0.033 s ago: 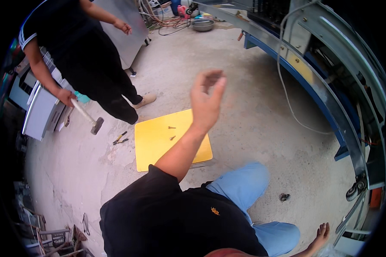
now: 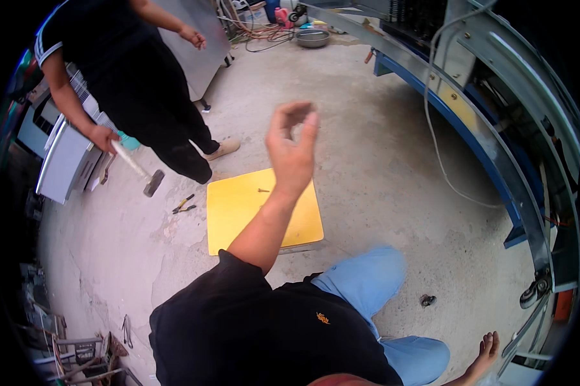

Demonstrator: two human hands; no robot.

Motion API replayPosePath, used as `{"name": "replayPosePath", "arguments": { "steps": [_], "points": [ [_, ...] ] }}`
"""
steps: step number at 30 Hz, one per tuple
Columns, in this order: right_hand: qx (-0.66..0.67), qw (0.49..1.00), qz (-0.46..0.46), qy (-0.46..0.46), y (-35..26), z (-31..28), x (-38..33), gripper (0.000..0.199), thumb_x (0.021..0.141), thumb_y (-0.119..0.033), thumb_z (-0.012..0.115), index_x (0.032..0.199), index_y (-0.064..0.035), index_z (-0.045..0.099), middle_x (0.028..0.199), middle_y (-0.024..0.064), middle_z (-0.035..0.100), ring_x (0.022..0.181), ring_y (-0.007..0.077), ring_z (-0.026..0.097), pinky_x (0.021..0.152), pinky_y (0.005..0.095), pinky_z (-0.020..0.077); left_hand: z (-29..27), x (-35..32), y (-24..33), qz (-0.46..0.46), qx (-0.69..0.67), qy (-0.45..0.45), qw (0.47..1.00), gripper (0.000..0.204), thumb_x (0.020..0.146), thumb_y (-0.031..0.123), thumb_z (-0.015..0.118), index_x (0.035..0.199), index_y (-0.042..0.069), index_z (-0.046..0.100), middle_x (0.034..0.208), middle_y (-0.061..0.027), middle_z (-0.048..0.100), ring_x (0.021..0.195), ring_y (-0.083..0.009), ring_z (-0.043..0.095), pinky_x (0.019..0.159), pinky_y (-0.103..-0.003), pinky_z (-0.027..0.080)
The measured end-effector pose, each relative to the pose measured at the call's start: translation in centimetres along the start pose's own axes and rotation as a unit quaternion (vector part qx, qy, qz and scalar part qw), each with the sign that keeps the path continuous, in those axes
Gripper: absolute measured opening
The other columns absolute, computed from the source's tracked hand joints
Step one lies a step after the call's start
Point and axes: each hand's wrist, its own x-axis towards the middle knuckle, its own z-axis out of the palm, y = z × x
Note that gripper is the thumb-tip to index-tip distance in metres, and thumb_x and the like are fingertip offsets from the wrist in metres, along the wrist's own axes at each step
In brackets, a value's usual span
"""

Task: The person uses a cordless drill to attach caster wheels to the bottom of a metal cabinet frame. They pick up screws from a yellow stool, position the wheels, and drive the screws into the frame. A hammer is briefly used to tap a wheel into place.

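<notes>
Floor (head view): grey concrete (image 2: pixel 360 186) is spreading across the place, cracks & patches showing on pic's L side.
Machine: big steel-and-blue frame (image 2: pixel 489 138) is curving along R edge, pale cable (image 2: pixel 437 151) hanging in front of it.
Bkgd: round grey basin (image 2: pixel 312 39) is sitting at far side, nr tangled hoses (image 2: pixel 257 30).
Table: low yellow table (image 2: pixel 235 222) is standing on floor, approx. mid-pic, in front of the person.
Screw: small screw-like piece (image 2: pixel 263 190) is lying on table top, just L of raised forearm.
L hand: left hand (image 2: pixel 291 145) is rising past table's far edge in view; fingers curling twd thumb w/ gap btwn; can't tell if tips are pinching anything.
R hand: right hand (image 2: pixel 486 350) is reaching out at lower R, released, fingers extending loosely, nr frame's lower end.
Pliers: yellow-and-black pliers (image 2: pixel 182 205) are lying on floor, just L of table.
Co-worker: person in dark clothes (image 2: pixel 142 109) is standing beyond table's L side, one hand gripping hammer (image 2: pixel 130 159) by pale handle, other dangling.
Clothes: seated person is wearing black tee (image 2: pixel 238 328) & blue jeans (image 2: pixel 360 276).
</notes>
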Motion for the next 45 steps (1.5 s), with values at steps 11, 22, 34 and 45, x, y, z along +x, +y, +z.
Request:
{"name": "replayPosePath", "arguments": {
  "steps": [11,22,34,45],
  "points": [
    [-0.023,0.917,-0.121,-0.38,-15.9,18.6,-6.8,0.038,0.094,-0.006,0.07,0.131,0.0015,0.064,0.107,0.0107,0.072,0.1,0.019,0.069,0.092,0.0341,0.0549,-23.2,7.8,3.2,-0.173,0.004,0.235,0.956,0.063,0.106,0.037,0.066,0.146,-0.005,0.041,0.145,-0.0278,0.051,0.137,-0.0392,0.053,0.117,-0.048,0.043],
    [0.185,0.814,-0.171,-0.523,-19.1,20.1,-13.0,0.046,0.109,-0.039,0.059,0.129,0.0014,0.067,0.113,0.0156,0.075,0.104,0.0265,0.074,0.093,0.0383,0.0578,1.3,-0.3,6.8,-0.183,-0.365,-0.236,0.882,0.016,0.111,0.021,0.057,0.11,0.005,0.054,0.061,0.0051,0.04,0.044,-0.0047,0.039,0.042,-0.023,0.034],
    [0.46,0.765,0.156,-0.423,-14.1,12.9,-18.3,0.039,0.109,-0.031,0.058,0.134,-0.001,0.057,0.108,0.0211,0.071,0.097,0.0307,0.075,0.081,0.0456,0.065,22.9,-19.4,14.9,0.473,-0.028,-0.797,0.373,0.013,0.09,0.016,0.067,0.095,0.007,0.059,0.078,-0.0115,0.066,0.078,-0.0339,0.073,0.069,-0.048,0.056],
    [-0.009,0.98,-0.175,0.096,-16.6,9.0,-17.9,0.033,0.107,-0.029,0.063,0.122,0.0009,0.065,0.071,0.0073,0.062,0.064,0.0177,0.062,0.062,0.0372,0.0506,33.9,-11.4,19.9,0.451,-0.144,-0.514,0.716,0.034,0.086,0.018,0.082,0.113,0.003,0.067,0.109,-0.015,0.068,0.103,-0.0362,0.067,0.093,-0.045,0.053]
  ]
}}
